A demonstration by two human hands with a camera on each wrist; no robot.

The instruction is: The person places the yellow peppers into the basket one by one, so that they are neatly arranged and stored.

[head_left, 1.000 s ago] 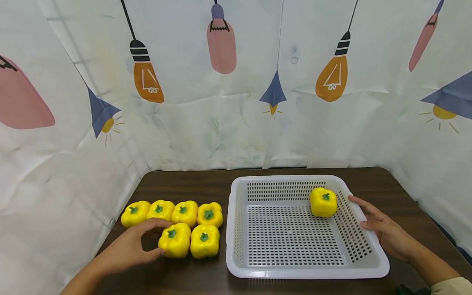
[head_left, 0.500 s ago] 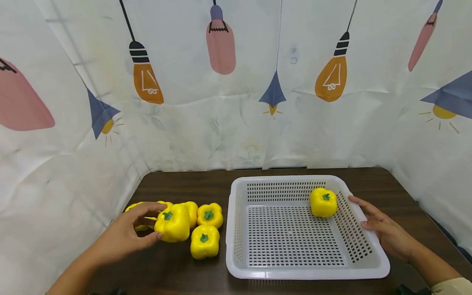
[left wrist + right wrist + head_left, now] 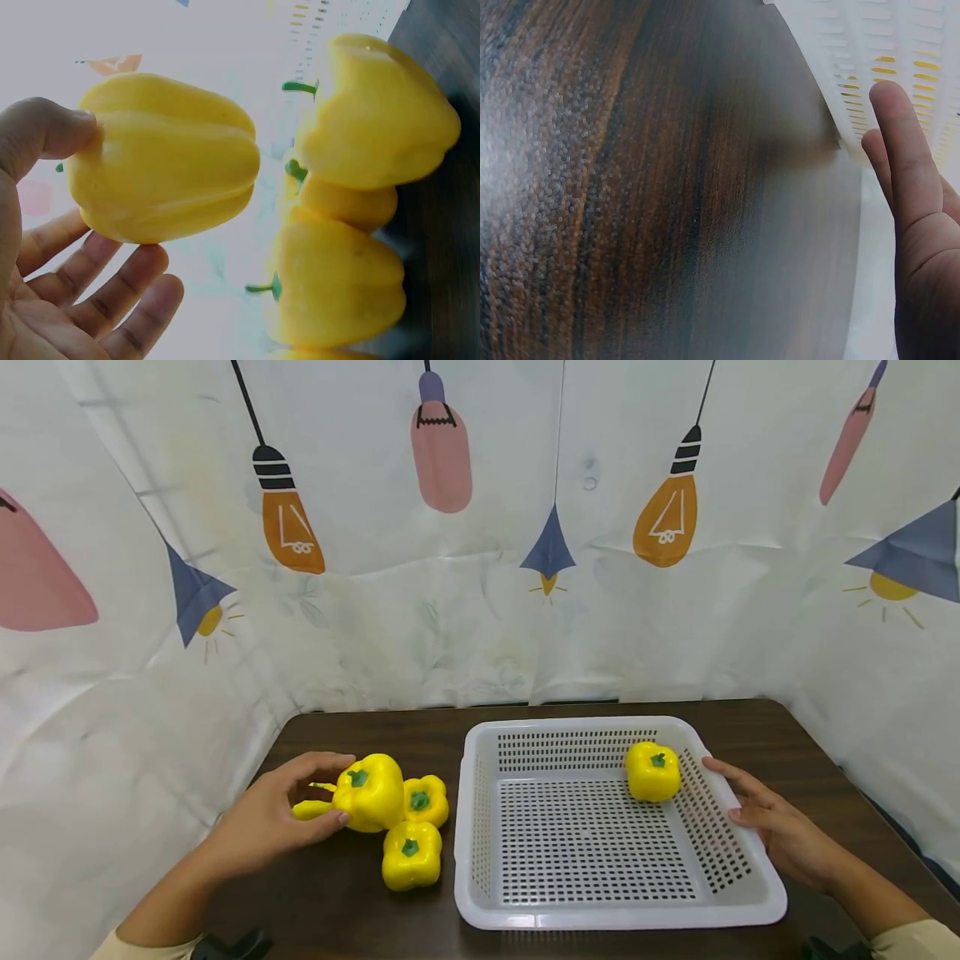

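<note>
My left hand (image 3: 273, 810) pinches a yellow bell pepper (image 3: 375, 802) by its sides, between thumb and fingers. In the left wrist view that bell pepper (image 3: 165, 161) is held up on its side, apart from the others on the table. On the right, my right hand (image 3: 783, 827) rests at the right rim of a white perforated plastic basket (image 3: 622, 921). Its fingers (image 3: 907, 165) lie fairly straight along the outer wall in the right wrist view. Inside the basket, one yellow bell pepper (image 3: 652, 774) sits in the far right corner.
Two more bell peppers stand left of the basket, a back one (image 3: 426, 802) and a front one (image 3: 412, 857). Others behind my left hand are mostly hidden, with one yellow part (image 3: 310, 810) showing. The dark wooden table (image 3: 337, 910) meets a printed curtain (image 3: 420, 635) behind.
My left hand has lifted the front-left bell pepper off the table and moved it back and to the right. My right hand stays at the basket rim. The view has shifted slightly.
</note>
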